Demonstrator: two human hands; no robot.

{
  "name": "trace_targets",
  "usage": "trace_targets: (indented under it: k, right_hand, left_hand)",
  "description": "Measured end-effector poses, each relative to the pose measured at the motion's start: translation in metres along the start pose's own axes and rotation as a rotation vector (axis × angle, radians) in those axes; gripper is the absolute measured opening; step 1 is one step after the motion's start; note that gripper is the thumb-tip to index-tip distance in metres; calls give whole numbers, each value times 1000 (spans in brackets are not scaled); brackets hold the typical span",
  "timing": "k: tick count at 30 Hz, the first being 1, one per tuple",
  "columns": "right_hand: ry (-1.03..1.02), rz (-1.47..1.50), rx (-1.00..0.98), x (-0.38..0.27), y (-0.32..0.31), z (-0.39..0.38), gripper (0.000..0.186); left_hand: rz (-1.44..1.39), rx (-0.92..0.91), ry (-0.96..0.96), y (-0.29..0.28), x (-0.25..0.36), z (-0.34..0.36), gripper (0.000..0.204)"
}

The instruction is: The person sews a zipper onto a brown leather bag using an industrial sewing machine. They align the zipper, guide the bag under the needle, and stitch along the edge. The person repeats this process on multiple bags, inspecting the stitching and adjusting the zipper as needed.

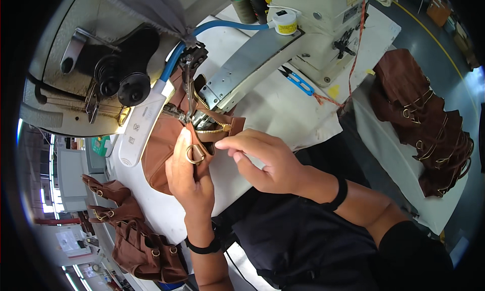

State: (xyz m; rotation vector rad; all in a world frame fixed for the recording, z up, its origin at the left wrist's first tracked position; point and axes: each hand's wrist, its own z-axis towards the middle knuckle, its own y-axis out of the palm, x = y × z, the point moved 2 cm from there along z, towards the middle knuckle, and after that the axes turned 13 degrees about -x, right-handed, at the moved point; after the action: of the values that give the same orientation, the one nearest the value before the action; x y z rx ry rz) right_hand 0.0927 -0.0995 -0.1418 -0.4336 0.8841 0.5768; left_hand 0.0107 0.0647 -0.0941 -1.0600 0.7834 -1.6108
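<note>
A brown leather bag (155, 157) with a brass zipper (212, 131) lies under the head of a sewing machine (188, 96). My left hand (189, 182) grips the bag's edge close to the needle area, its fingers beside a brass ring (194, 153) on a short leather tab. To its right, my right hand (268, 160) hovers at the bag's edge by the zipper end. Its index finger points at the leather and the thumb is apart from it, with nothing seen between them. The bag's underside is hidden.
Blue-handled thread snips (298, 82) lie on the white table (283, 112), near the machine arm (242, 64). Brown bags are piled on the left (146, 250) and on the right (422, 122). A blue hose (222, 25) crosses the machine; an orange cord (353, 64) hangs beside it.
</note>
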Motion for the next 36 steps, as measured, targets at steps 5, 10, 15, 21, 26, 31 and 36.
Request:
trace_targets:
  k: [5,10,15,21,26,31,36]
  right_hand:
    - [292,103,-16,19,15,-7,28]
    - [188,251,214,31,30,-1,40]
    - [42,-338,85,32,41,13,40]
    - [222,-612,-185,37,35,19,22]
    - [262,-410,-439,12,18,-1,22]
    - [53,80,-183,34,23,15,50]
    - [244,668,-510,41,24,21,45]
  left_hand:
    - [-30,-85,27,-17,-7,3,49]
    - [-76,-32,65,-30,-14,-7,37]
    - [-52,-51,98,-35,-12,-6,38]
    - [-15,-1,36,-14,0,-11,47]
    - [6,22,54,-16,6,-9,44]
    - [-107,13,-37,-15,10,-6,44]
    - [-144,-16,-47,-13,24,4,43]
